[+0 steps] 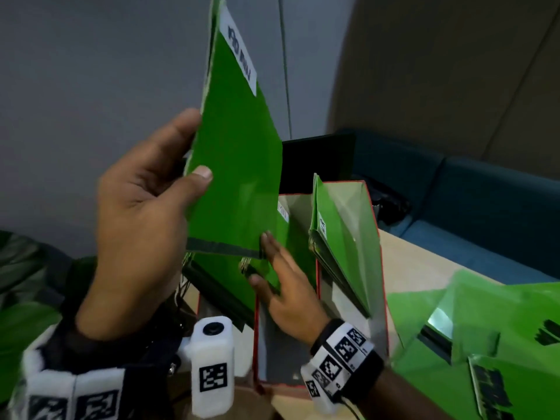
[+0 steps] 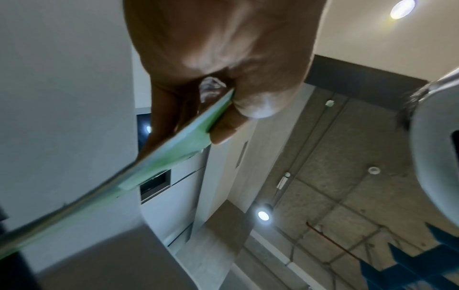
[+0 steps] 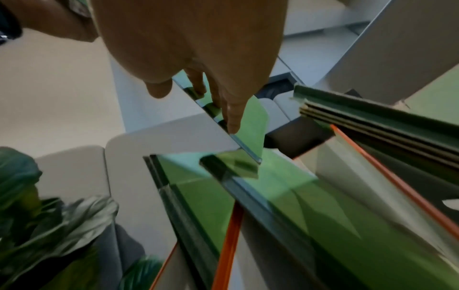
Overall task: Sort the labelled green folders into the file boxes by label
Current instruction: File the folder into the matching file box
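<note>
With our left hand (image 1: pixel 136 207) pinching the labelled green folder (image 1: pixel 239 153) upright above the red-edged file boxes (image 1: pixel 375 237) and our right hand (image 1: pixel 288 286), fingers straight, resting on the folders already filed (image 1: pixel 291 247), we judge we're mid-filing; next we must lower it into the matching box.

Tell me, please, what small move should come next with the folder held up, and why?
Probably lower the raised green folder into the file box below. The left hand pinches it upright above the box, while the right hand with straight fingers presses the filed folders aside.
</note>
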`<action>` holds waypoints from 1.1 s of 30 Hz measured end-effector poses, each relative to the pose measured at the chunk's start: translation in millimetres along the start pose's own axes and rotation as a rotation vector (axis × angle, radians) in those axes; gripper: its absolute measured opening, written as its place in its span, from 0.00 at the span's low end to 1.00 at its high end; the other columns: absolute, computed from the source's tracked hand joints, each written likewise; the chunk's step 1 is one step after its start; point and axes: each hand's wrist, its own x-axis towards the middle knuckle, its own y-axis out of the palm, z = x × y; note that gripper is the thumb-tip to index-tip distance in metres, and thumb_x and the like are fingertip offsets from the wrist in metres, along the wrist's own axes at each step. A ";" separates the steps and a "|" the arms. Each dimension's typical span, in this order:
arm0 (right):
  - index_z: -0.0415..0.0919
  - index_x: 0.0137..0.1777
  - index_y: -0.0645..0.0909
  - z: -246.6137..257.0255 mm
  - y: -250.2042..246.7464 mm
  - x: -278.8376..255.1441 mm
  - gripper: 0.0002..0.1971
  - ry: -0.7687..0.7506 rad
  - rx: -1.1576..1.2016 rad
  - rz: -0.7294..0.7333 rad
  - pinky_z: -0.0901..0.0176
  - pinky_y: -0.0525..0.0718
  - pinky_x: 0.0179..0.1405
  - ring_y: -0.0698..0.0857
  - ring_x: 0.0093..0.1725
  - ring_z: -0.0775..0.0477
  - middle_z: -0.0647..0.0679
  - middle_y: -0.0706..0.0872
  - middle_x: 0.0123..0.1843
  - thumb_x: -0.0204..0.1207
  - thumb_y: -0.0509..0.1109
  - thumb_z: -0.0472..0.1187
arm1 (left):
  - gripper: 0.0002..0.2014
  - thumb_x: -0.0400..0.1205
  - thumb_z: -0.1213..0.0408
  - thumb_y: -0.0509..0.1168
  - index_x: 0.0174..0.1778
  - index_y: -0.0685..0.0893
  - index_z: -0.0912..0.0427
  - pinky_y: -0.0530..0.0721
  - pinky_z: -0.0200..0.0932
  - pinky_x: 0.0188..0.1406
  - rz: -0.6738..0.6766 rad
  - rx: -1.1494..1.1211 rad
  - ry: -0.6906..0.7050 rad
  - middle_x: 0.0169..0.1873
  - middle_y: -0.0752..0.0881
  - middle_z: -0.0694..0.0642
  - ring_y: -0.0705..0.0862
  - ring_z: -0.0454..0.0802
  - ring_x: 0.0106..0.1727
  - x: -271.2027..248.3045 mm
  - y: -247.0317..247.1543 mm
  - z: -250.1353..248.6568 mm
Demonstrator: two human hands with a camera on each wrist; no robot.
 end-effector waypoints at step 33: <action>0.40 0.82 0.51 -88.9 47.1 -13.3 0.34 0.601 -0.154 0.026 0.55 0.71 0.71 0.71 0.76 0.41 0.39 0.67 0.79 0.83 0.59 0.55 | 0.33 0.86 0.69 0.57 0.85 0.52 0.49 0.67 0.52 0.77 0.490 0.844 -0.369 0.83 0.44 0.35 0.59 0.44 0.82 -44.2 -1.6 180.8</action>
